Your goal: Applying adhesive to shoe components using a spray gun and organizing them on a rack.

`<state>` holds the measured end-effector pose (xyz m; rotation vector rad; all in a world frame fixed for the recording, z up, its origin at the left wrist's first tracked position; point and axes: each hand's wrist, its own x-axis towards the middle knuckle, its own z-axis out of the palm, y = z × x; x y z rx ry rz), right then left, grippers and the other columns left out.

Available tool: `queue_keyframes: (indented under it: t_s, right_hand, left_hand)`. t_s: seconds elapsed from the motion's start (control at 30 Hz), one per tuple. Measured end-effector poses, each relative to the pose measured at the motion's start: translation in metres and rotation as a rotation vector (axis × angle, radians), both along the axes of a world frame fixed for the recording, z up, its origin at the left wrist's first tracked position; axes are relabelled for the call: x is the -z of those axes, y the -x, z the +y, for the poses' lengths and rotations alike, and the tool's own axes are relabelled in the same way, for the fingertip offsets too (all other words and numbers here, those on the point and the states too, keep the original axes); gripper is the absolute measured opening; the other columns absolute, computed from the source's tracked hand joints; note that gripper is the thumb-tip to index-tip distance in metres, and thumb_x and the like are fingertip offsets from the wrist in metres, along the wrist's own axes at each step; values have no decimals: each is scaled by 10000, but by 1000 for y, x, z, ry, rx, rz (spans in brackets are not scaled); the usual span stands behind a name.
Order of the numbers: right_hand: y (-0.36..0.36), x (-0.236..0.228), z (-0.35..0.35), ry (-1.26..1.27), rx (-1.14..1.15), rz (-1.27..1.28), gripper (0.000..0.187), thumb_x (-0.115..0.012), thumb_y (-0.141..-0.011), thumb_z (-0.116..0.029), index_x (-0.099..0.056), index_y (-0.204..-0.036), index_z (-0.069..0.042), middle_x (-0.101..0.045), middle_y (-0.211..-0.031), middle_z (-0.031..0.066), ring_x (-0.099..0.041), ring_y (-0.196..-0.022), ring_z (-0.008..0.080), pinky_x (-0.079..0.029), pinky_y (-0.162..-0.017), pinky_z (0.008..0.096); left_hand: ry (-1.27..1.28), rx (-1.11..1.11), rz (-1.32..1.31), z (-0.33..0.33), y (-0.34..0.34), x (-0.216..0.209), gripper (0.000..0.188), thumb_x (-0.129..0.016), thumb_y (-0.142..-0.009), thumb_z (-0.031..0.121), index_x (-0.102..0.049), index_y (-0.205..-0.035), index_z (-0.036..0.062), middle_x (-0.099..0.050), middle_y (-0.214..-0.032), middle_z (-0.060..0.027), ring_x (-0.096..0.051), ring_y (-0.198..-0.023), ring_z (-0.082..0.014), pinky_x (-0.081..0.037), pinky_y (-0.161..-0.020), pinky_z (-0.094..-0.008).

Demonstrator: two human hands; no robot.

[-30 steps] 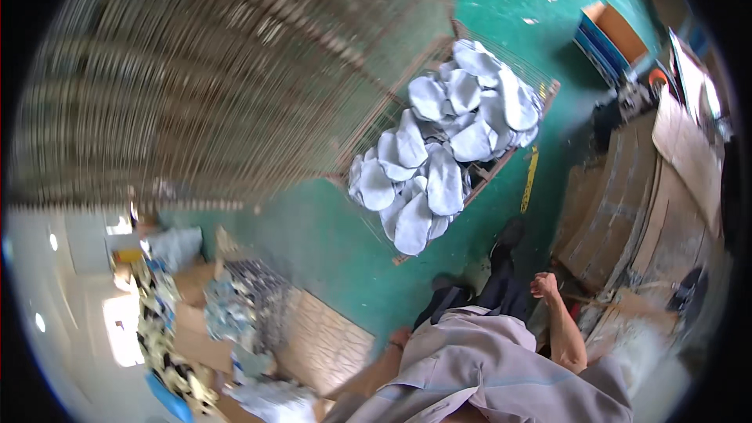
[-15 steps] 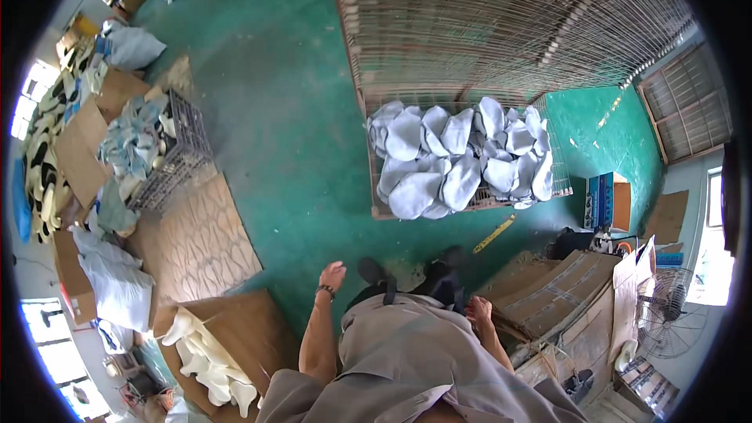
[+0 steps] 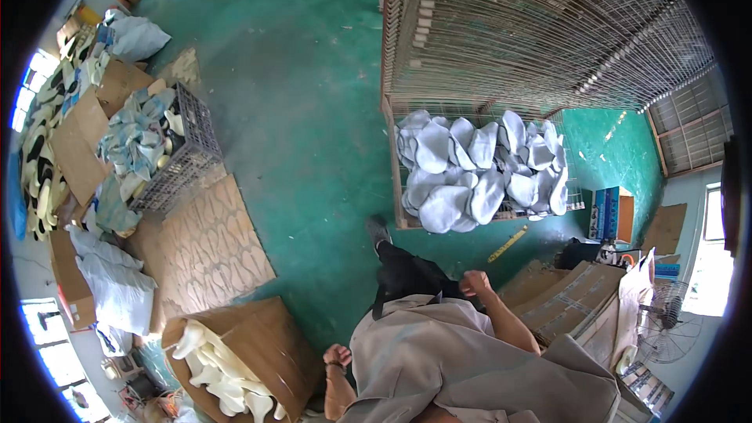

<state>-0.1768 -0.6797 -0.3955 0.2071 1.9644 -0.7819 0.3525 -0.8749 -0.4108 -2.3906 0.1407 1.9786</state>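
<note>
My left hand (image 3: 337, 355), with a dark band at the wrist, hangs beside the open cardboard box (image 3: 286, 345). Its fingers are curled in and nothing shows in them. My right hand (image 3: 475, 284) is in front of my body with the fingers folded, and no object shows there either. Cream-coloured shaped pieces (image 3: 223, 368) fill the box on my left. Ahead and to the right, light grey rounded pads (image 3: 470, 164) lie in rows on the low shelf of a wire rack (image 3: 501, 39). Neither hand touches the pads.
A dark plastic crate (image 3: 184, 164) with cloth sits at the left, by a flat patterned cardboard sheet (image 3: 219, 239) and a white sack (image 3: 121, 294). Flattened cardboard (image 3: 568, 298) and a standing fan (image 3: 670, 317) are at the right. Yellow tape (image 3: 507, 244) marks the green floor.
I have stepped forward, one foot now ahead. My right hand has swung up and forward, my left hand down and back. The rack has shifted rightward in view.
</note>
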Motion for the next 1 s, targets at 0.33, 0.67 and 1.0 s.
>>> queue_keyframes:
  t_s: [0.33, 0.67, 1.0]
  right_hand:
    - [136, -95, -292, 503, -21, 982, 386, -686, -941, -157, -589, -1297, -41, -716, -975, 148, -686, -770, 239, -544, -686, 386]
    - [270, -405, -504, 848, 295, 1491, 743, -715, -952, -341, -375, -1524, -10, -458, -1505, 191, -451, -1390, 310, -395, -1108, 429]
    - [289, -430, -630, 531, 514, 1709, 1102, -824, -833, -404, -149, -1595, 16, -214, -1630, 238, -263, -1494, 387, -243, -1206, 483]
  left_hand:
    - [763, 658, -65, -213, 53, -17, 68, -575, -941, 211, -590, -966, 150, -602, -840, -22, -606, -780, -205, -496, -619, -361]
    - [1126, 411, 233, -539, 272, -89, 392, -645, -988, 303, -617, -1304, 73, -709, -1091, -82, -698, -907, -194, -558, -681, -286]
    - [1593, 616, 1271, -738, 809, -371, 550, -549, -1041, 387, -491, -1444, 19, -638, -1277, -139, -632, -1144, -247, -528, -953, -406]
